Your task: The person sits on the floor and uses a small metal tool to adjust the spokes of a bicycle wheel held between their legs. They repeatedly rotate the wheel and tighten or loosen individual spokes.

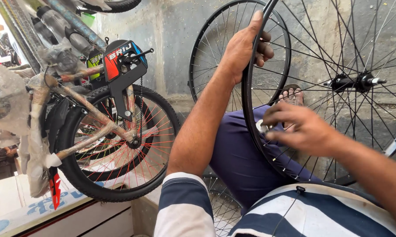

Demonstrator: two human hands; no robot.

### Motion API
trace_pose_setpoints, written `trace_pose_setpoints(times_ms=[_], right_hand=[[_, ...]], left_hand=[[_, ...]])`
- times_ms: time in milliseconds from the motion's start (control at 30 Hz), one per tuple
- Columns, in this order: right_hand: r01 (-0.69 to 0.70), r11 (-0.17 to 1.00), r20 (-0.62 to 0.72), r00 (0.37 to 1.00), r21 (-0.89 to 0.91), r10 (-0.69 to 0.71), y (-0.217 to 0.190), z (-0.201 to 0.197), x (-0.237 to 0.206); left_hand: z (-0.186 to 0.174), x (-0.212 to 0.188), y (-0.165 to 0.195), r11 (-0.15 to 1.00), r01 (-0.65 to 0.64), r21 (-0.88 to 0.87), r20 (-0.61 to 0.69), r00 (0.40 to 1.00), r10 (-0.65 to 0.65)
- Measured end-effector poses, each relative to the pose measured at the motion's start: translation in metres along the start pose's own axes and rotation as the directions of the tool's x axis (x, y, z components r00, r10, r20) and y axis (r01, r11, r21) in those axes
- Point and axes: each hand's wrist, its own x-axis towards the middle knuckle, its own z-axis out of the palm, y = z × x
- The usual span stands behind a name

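Gripping the bare wheel rim at its top, the left hand is steadying it while the right hand is pinching a small tool at a spoke; no tyre is fitted yet.

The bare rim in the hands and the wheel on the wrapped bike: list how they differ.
The bare rim has no tyre; the bike wheel wears a black tyre. The rim's spokes are dark, the bike wheel's red. The rim is loose, gripped at its top by the left hand while the right hand works at its edge; the bike wheel is mounted in a frame. Both are spoked and upright.
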Motion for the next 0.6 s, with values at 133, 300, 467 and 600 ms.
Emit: trace_pose_setpoints(times_ms=[133,300,467,600], right_hand=[[-0.297,0.943,0.091,0.946,-0.149,0.312,0.0049,0.0017,0.0001],[0.008,0.994,-0.040,0.999,-0.108,-0.012,0.0033,0.0051,-0.0002],[-0.453,0.881,0.102,0.878,-0.136,0.467,-0.0014,0.0009,0.0004],[-0.120,0.974,0.021,0.992,-0.192,0.126,-0.0027,0.0016,0.0017]], left_hand=[[0.0012,0.0003,0.0010,0.999,-0.024,0.039,-0.025,0.999,0.025],[-0.0004,0.0009,-0.0019,0.999,-0.037,0.022,-0.018,0.999,0.038],[0.0003,0.0010,-0.0039,0.998,-0.040,0.044,-0.017,0.999,0.041],[-0.0001,0.0003,-0.0032,0.997,-0.061,0.045,-0.011,0.998,0.061]])
